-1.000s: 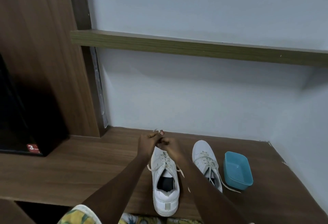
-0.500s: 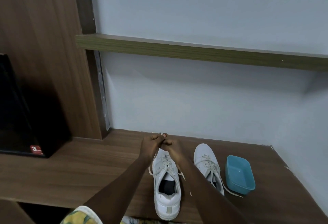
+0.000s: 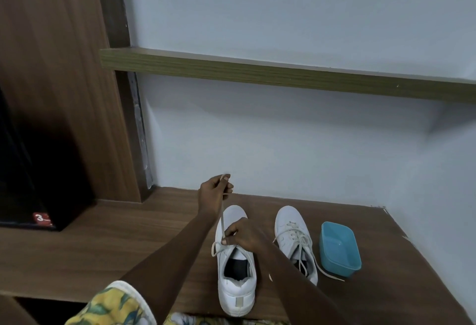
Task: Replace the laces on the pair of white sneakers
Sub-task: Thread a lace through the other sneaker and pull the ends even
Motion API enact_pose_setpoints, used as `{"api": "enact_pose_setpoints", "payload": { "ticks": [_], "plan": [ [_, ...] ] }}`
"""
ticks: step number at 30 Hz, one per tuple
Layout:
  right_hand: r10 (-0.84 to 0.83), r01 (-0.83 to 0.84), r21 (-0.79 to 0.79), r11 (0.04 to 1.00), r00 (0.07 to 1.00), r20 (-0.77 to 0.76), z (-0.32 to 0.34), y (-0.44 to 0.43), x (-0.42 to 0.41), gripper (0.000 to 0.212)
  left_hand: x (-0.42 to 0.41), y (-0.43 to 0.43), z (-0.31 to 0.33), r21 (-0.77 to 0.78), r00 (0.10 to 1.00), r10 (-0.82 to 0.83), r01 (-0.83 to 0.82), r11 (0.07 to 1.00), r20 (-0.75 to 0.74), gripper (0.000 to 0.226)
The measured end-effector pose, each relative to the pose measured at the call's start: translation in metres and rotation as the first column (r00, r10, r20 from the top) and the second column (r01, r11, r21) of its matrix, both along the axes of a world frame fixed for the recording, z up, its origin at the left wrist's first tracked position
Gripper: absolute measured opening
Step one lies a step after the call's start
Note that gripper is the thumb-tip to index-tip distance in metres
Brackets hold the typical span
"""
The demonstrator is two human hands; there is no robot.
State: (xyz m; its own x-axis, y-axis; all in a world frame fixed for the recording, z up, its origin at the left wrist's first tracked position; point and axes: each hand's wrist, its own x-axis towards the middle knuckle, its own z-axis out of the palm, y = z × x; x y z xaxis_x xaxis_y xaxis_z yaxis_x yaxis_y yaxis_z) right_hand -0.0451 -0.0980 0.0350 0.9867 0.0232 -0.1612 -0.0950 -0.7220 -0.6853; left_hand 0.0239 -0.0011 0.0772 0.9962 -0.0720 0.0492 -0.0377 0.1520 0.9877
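Dim, even, bluish indoor light; the shelf [image 3: 283, 74] casts a soft shadow down the wall [image 3: 283, 144]. The wide lens bends straight edges, and detail is slightly soft throughout.

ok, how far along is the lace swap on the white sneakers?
Early; nothing looks finished. In hand: the left hand holds one end of the cream lace running up from the nearer white sneaker, and the right hand pinches it at the eyelets. Removing or threading, cannot tell. Left: the second white sneaker is fully laced, ends loose by the blue plastic tub. No spare laces in view.
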Motion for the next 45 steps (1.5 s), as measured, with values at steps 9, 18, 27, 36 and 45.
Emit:
{"api": "enact_pose_setpoints", "payload": {
  "ticks": [9, 18, 27, 36, 45],
  "plan": [
    [-0.082, 0.075, -0.229, 0.971, 0.996, -0.021, -0.017, -0.012, -0.016, 0.029, -0.004, 0.005, -0.019, 0.340, 0.998, -0.060, 0.069, 0.938, -0.037, 0.029],
    [-0.173, 0.204, -0.368, 0.907, 0.978, 0.116, -0.037, -0.003, -0.032, 0.012, -0.019, 0.010, -0.054, 0.360, 0.949, -0.178, 0.266, 0.894, -0.260, 0.016],
    [-0.466, 0.466, 0.014, 0.884, 0.885, -0.015, -0.041, -0.019, -0.025, 0.040, -0.026, 0.011, -0.070, 0.549, 0.956, -0.160, 0.273, 0.790, -0.245, 0.010],
    [-0.539, 0.568, 0.215, 0.795, 0.823, -0.182, -0.048, -0.031, -0.020, 0.029, -0.040, 0.003, -0.075, 0.692, 0.959, -0.204, 0.283, 0.665, -0.195, 0.021],
    [-0.534, 0.561, 0.290, 0.775, 0.828, -0.174, -0.055, -0.032, -0.018, 0.031, -0.043, -0.003, -0.078, 0.767, 0.962, -0.198, 0.269, 0.583, -0.187, 0.034]
  ]
}}
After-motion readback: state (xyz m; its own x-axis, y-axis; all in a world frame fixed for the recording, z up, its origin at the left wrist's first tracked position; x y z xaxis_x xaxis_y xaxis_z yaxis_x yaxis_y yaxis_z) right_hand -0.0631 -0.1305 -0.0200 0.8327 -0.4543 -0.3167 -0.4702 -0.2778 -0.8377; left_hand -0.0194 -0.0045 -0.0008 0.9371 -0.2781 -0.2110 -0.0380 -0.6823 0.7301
